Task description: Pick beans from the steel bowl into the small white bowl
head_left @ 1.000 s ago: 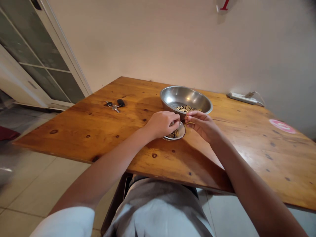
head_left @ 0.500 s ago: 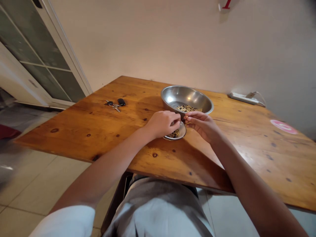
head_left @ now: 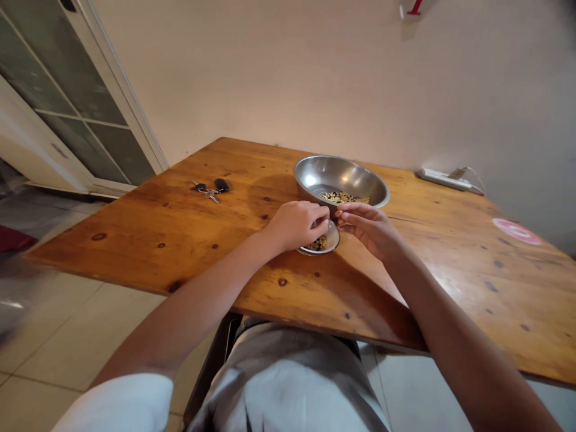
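A small bowl (head_left: pixel 332 241) with a dark rim stands near the table's front, holding mixed dark and yellowish beans or grains (head_left: pixel 318 243). My left hand (head_left: pixel 300 225) hangs over this bowl, its fingers curled; whatever they pinch is too small to name. Just right of it, my right hand (head_left: pixel 366 227) is closed, thumb and forefinger pressed together near the rim around something tiny that I cannot make out. Behind both hands sits a wide steel basin (head_left: pixel 315 174) with a spread of black and yellowish beans or grains (head_left: pixel 345 197) on its bottom.
Keys with a black fob (head_left: pixel 211 191) lie on the wooden table (head_left: pixel 189 240) to the left. A white power strip (head_left: pixel 450 179) with a plug rests against the wall at the back right. A round pink sticker (head_left: pixel 517 231) is on the table's right side.
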The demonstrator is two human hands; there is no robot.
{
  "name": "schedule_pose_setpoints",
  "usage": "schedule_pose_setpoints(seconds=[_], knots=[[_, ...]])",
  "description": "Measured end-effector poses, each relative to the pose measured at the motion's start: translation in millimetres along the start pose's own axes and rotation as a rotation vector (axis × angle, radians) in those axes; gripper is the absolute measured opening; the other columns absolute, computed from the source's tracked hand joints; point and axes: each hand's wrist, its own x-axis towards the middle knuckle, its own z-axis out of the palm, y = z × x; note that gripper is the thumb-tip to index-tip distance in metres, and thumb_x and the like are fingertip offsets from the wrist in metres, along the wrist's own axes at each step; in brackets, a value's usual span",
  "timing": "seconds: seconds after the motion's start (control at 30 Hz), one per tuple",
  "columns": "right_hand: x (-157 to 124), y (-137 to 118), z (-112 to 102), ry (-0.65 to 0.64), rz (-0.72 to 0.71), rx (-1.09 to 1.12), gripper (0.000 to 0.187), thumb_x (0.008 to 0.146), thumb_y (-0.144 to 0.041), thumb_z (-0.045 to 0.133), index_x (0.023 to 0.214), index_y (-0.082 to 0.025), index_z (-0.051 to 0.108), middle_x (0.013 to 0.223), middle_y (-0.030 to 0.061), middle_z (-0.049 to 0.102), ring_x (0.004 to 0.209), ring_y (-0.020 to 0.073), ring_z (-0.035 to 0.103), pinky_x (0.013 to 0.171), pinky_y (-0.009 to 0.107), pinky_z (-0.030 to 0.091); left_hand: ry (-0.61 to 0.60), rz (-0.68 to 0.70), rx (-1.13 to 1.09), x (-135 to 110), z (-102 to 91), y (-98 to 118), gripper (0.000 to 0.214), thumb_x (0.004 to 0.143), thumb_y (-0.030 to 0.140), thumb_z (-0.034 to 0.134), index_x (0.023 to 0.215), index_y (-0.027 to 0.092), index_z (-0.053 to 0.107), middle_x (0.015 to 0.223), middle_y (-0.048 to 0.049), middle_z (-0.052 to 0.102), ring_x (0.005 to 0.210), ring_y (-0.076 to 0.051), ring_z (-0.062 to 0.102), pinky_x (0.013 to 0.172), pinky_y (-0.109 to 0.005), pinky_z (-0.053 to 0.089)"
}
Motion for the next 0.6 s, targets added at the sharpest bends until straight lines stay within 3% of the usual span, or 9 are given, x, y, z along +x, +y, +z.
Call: schedule_pose_setpoints(seconds=[0.4,0.6], knots=[[0.0,2.1,-1.0,-0.053,0.008,-0.019,0.016,0.068,-0.027,0.077,0.083,-0.026,0.073,0.078,-0.0011,0.069,0.069,0.0100,0.062,0.067,0.025,0.054,-0.003,0.000,0.010,0.0,-0.4,0.4,0.020,0.086,0.027,0.043,0.077,0.019,0.059,0.072,-0.0018,0.064,0.070,-0.016,0.058,0.063,-0.028,0.039],[-0.4,0.3,-1.5,-0.104,0.014,-0.046,0.035,0.073,-0.028,0.073,0.107,-0.030,0.066,0.087,-0.0011,0.065,0.072,0.0106,0.060,0.063,0.023,0.053,0.002,-0.007,0.001,0.0,-0.4,0.5,0.020,0.086,0.027,0.044,0.080,0.019,0.061,0.073,-0.0018,0.065,0.070,-0.016,0.059,0.063,-0.028,0.039]])
